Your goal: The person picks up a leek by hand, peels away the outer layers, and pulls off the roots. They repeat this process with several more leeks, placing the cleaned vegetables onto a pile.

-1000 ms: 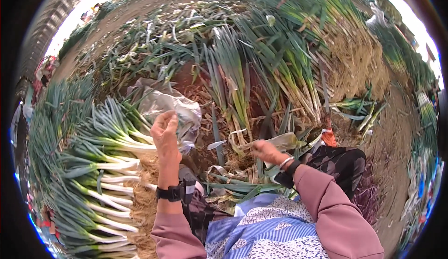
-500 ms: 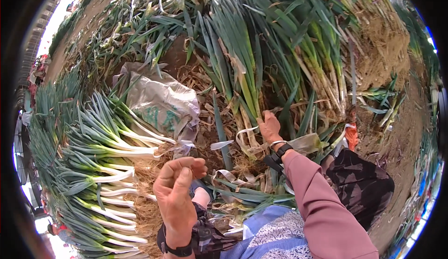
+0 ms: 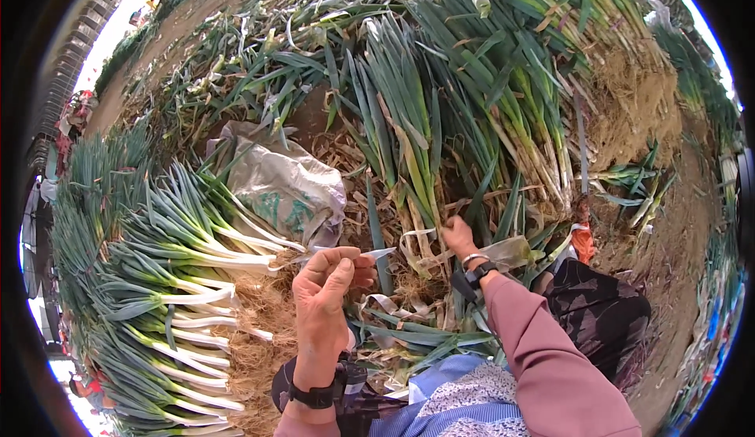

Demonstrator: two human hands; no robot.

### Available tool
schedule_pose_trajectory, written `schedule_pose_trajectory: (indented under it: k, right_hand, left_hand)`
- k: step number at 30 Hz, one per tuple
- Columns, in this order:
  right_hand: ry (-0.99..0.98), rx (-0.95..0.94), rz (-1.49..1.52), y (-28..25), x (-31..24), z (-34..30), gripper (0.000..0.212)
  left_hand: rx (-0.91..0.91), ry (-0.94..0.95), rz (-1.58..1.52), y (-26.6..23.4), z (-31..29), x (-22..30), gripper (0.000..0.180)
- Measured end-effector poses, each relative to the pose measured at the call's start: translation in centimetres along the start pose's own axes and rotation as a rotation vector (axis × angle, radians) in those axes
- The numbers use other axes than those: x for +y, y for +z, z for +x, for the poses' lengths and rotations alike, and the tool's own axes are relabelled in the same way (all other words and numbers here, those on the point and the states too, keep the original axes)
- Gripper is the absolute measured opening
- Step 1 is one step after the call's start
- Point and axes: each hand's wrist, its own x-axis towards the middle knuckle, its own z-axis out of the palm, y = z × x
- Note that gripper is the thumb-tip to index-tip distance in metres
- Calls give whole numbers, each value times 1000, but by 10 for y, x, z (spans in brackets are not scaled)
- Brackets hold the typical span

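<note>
I'm looking at an open-air farm field at harvest: bare soil (image 3: pixel 629 114) under daylight, heaps of pulled leeks (image 3: pixel 440 122) with roots and dirt on, a trimmed stack (image 3: pixel 173 280) laid in rows, and a crumpled sack (image 3: pixel 283 185) on the ground.

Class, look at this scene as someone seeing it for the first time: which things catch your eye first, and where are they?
First come the stacked green onions at the left, white stalks pointing inward. In the middle, the left hand pinches a pale strip, while the right hand reaches into an upright leek bundle. A crumpled sack lies between them.
</note>
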Motion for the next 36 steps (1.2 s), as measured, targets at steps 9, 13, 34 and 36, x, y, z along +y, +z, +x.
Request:
schedule_pose_trajectory:
  k: [9, 13, 34, 36]
  right_hand:
    - [22, -98, 161, 11, -25, -37, 32]
    - [301, -191, 849, -18, -82, -56, 12]
    - [-713, -97, 211, -97, -150, -258, 14]
    - [-733, -171, 90, -100, -164, -249, 19]
  left_hand:
    - [-30, -13, -36, -3, 3, 3, 17]
    - [-21, 28, -51, -11, 11, 0, 17]
    - [-5, 164, -588, -15, 22, -3, 18]
    - [-12, 171, -655, -22, 22, 1, 20]
